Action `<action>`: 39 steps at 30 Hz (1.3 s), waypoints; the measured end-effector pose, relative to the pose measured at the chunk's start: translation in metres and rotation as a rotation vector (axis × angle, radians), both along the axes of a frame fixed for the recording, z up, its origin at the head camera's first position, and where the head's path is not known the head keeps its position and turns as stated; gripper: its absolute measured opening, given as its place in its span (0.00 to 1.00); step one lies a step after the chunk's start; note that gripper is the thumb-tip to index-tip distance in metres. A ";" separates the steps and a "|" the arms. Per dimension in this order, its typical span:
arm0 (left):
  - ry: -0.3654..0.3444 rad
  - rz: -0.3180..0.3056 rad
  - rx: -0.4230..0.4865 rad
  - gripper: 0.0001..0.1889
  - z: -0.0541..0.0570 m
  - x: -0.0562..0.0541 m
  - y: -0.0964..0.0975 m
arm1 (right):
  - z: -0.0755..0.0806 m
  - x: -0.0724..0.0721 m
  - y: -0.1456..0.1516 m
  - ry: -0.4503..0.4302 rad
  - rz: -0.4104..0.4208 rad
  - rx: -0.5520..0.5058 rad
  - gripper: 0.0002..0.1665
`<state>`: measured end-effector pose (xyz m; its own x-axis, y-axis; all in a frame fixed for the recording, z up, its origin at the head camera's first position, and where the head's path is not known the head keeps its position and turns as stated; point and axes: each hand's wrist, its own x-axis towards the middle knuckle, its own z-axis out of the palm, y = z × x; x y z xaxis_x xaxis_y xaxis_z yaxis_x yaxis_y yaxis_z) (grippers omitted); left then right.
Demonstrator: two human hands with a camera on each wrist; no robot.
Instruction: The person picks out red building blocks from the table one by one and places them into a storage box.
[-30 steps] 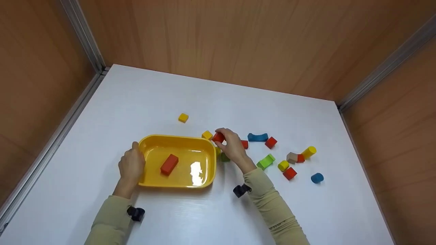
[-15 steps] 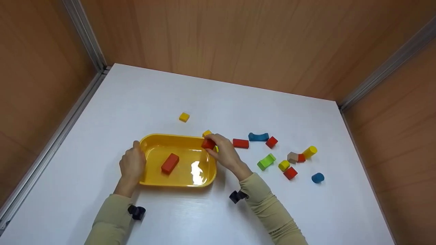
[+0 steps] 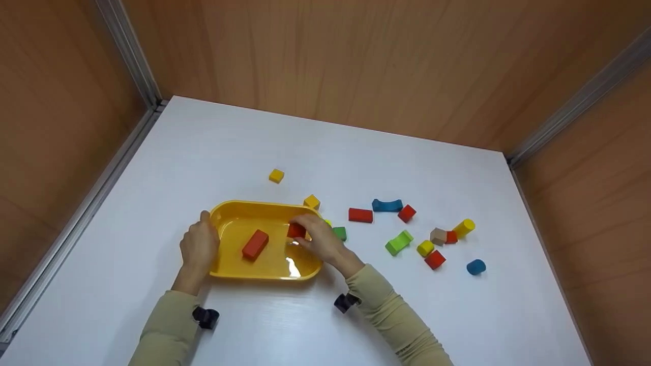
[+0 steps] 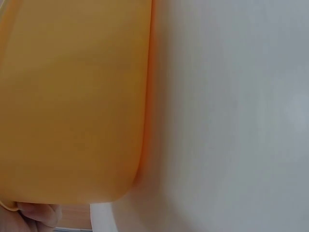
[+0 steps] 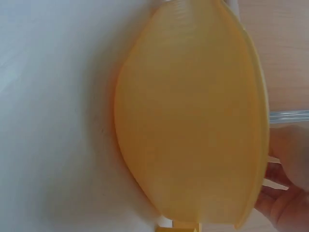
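A yellow tray (image 3: 239, 272) lies on the white table, and my left hand (image 3: 199, 244) grips its left rim. In the left wrist view the tray's outer wall (image 4: 72, 106) fills the left side, with a bit of the hand (image 4: 38, 215) at the bottom corner. My right hand (image 3: 321, 239) reaches over the right rim and pinches a red block (image 3: 296, 230) inside the tray. Whether that block touches the tray floor I cannot tell. A longer red block (image 3: 255, 245) lies in the tray. The right wrist view hides the held block behind the tray wall (image 5: 193, 111).
Yellow cubes (image 3: 312, 202) and a green block (image 3: 339, 233) lie close to the tray. Farther right are a red block (image 3: 360, 215), a blue arch (image 3: 387, 205), a light green block (image 3: 399, 243), a yellow cylinder (image 3: 464, 228), a blue cylinder (image 3: 476, 267) and several others. Wood panels surround the table.
My right hand has carried the red block left from beside the tray, over its right rim and into it. The left hand stays on the rim. The green block is uncovered again.
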<state>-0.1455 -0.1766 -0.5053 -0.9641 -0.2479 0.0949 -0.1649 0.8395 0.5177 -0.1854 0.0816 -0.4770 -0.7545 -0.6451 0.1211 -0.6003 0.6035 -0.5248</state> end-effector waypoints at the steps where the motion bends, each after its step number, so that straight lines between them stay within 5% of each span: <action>1: -0.003 -0.001 0.000 0.08 0.000 0.000 0.000 | 0.000 0.000 -0.002 -0.015 -0.005 0.018 0.23; 8: -0.011 -0.004 0.002 0.08 -0.001 -0.001 -0.001 | -0.004 -0.002 -0.012 -0.082 -0.020 0.111 0.23; 23: 0.024 -0.020 -0.003 0.07 0.000 0.002 -0.001 | -0.016 -0.016 -0.027 0.048 0.054 0.200 0.20; 39: -0.018 -0.001 0.010 0.09 0.001 0.000 0.000 | -0.022 -0.023 -0.035 -0.004 0.052 0.257 0.20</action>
